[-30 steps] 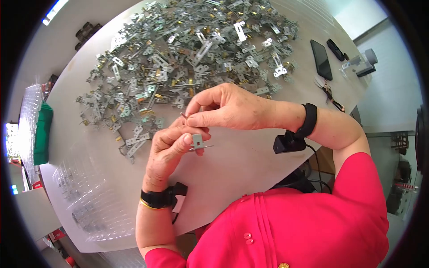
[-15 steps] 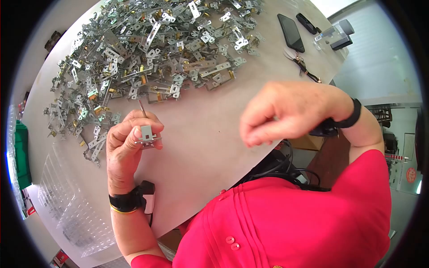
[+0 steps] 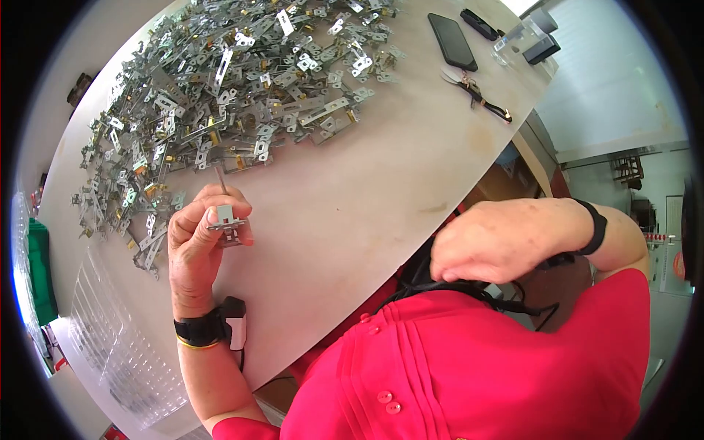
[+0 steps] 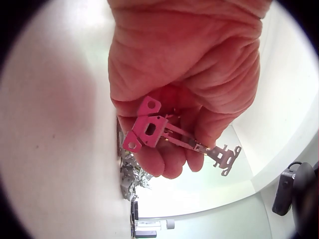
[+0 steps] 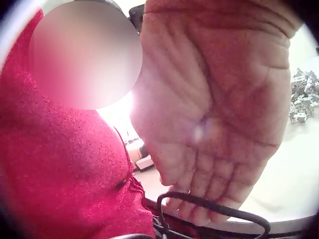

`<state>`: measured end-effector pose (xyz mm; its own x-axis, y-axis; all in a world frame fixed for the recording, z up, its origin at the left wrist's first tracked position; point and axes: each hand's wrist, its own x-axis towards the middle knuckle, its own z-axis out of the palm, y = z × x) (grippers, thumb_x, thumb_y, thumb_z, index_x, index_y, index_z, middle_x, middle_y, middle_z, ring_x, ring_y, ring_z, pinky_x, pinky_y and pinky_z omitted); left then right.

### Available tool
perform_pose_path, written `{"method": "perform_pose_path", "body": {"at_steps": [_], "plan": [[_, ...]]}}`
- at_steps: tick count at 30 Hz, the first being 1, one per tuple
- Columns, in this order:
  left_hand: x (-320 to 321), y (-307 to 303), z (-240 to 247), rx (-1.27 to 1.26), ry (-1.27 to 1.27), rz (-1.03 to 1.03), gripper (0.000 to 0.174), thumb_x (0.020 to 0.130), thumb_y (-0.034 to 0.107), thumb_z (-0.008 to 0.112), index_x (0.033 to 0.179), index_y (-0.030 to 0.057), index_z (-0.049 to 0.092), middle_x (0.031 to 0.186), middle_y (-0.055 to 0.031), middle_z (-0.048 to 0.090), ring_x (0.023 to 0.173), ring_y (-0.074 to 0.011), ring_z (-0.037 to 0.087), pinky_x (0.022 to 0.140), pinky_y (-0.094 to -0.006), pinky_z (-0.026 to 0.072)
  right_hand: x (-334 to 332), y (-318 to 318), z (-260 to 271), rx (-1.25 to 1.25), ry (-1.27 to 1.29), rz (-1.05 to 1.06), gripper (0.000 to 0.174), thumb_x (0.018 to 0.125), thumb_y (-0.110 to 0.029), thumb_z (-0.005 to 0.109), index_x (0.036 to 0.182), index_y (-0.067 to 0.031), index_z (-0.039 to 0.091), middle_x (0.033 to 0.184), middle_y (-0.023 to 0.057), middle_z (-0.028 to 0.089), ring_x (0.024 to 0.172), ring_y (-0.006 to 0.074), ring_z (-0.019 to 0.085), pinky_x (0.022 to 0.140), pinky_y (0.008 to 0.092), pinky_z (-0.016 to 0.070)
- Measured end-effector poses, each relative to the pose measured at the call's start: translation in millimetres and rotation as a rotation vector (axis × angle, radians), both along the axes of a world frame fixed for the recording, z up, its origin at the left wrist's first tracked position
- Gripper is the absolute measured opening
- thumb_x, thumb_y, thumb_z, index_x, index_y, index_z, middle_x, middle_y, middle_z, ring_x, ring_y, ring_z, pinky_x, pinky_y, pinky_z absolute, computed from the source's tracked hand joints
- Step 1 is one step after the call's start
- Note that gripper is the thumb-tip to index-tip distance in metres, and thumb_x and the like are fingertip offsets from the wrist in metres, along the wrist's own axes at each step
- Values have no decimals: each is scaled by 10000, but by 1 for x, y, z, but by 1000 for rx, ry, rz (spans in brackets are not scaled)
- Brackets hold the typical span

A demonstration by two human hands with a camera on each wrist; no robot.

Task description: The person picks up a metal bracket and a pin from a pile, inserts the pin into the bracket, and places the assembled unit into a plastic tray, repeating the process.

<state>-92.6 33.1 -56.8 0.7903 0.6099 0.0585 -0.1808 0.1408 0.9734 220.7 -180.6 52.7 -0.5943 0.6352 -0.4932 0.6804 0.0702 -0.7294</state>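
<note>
Between thumb and fingers, my left hand (image 3: 192, 253) pinches a small metal bracket assembly (image 3: 226, 214) above the table. A thin rod (image 3: 221, 180) points up past those fingers. From below, the left wrist view shows the bracket's holed plate (image 4: 159, 127) and two narrow strips leading to a smaller notched end piece (image 4: 227, 158). My right hand (image 3: 506, 238) hangs past the table edge, near the lap. Its palm (image 5: 214, 99) faces the right wrist camera with loosely extended fingers and nothing in them. A black cable (image 5: 219, 204) crosses in front of the fingertips.
A large heap of metal brackets (image 3: 242, 81) covers the back of the table. Cutting pliers (image 3: 480, 97), a black phone (image 3: 452, 42) and a clear container (image 3: 513, 48) lie at the right. Clear plastic sheeting (image 3: 117, 345) and a green bin (image 3: 40, 271) are at the left.
My right hand has left the left hand's fingers and moved right and down, past the table edge. The left hand still holds the bracket assembly. The camera view has shifted.
</note>
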Motion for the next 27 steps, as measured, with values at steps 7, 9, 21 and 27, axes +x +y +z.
{"method": "perform_pose_path", "body": {"at_steps": [7,9,21,27], "plan": [[1,-1,2,8,8,20,394,1022,307,601,1039,-69,716,1052,-133,612,737,-182,635,669,-293,514,-32,-2,-46,-36,-10,163,346,945,-102,536,1275,1,534,1022,201,649,998,376,645,868,456,530],[1,-1,3,17,20,21,390,1024,303,597,1038,-69,717,1051,-131,611,739,-178,635,669,-290,511,-41,2,-46,-45,-62,179,425,919,-70,527,1339,-13,490,982,232,640,954,393,665,796,478,550],[2,-2,4,18,42,-3,366,1028,285,596,1027,-58,724,1047,-108,619,743,-154,631,674,-261,483,-56,-9,-63,193,-237,366,123,872,-120,586,919,-8,569,729,123,625,736,310,658,665,424,515],[2,-2,5,27,73,7,353,1028,271,598,1013,-55,731,1050,-104,628,734,-150,630,678,-265,476,-54,-21,-67,254,-264,358,92,866,-144,605,845,-56,620,853,75,598,845,258,626,808,381,466]]}}
